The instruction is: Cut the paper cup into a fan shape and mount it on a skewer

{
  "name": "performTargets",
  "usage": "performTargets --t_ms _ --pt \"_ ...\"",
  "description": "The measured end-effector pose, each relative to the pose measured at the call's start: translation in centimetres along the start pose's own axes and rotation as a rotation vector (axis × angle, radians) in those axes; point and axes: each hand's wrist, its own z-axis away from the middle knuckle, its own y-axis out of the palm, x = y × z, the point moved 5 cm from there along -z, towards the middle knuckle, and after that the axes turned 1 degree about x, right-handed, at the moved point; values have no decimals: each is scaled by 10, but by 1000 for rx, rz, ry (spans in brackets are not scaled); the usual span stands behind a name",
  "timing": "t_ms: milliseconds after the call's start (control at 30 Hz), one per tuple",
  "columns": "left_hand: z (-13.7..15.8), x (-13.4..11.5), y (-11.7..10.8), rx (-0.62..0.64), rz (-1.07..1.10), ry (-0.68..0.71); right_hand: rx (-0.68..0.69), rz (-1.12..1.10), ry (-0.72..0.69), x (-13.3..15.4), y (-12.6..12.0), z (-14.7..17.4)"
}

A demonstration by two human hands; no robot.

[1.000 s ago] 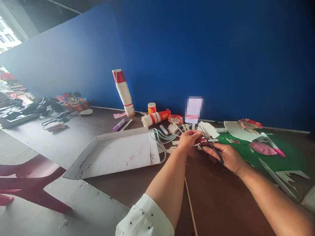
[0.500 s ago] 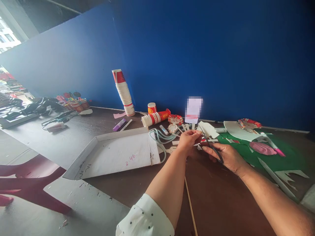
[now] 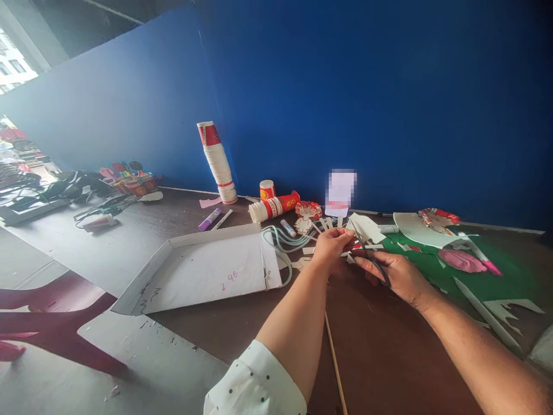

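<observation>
In my right hand [image 3: 395,271] is a pair of dark-handled scissors [image 3: 375,262], their blades pointing up and away, close by the other hand's fingertips. My left hand [image 3: 334,245] is closed in a pinch beside the blades; what lies between its fingers is small and mostly hidden. White paper pieces [image 3: 366,227] lie just beyond the blades. Around both hands are thin white and red paper strips [image 3: 367,247] and small scraps. A thin wooden stick [image 3: 334,363] runs along the brown tabletop below my left wrist.
An open white cardboard box lid [image 3: 211,265] sits left, beside coiled pale tubing [image 3: 287,245]. Behind stand a tall paper cup stack [image 3: 217,167] and toppled red cups [image 3: 274,206]. A green sheet [image 3: 470,276] with cut-outs lies right. A blue partition [image 3: 345,86] borders the table.
The scissors in my right hand have shifted very slightly, with the handles a little closer to my left hand. My left hand stays almost still.
</observation>
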Motion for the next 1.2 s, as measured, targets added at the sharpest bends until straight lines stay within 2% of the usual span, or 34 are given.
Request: performTargets --t_ms 1200 --pt "4 -4 2 3 3 5 -44 -16 1 -2 -3 0"
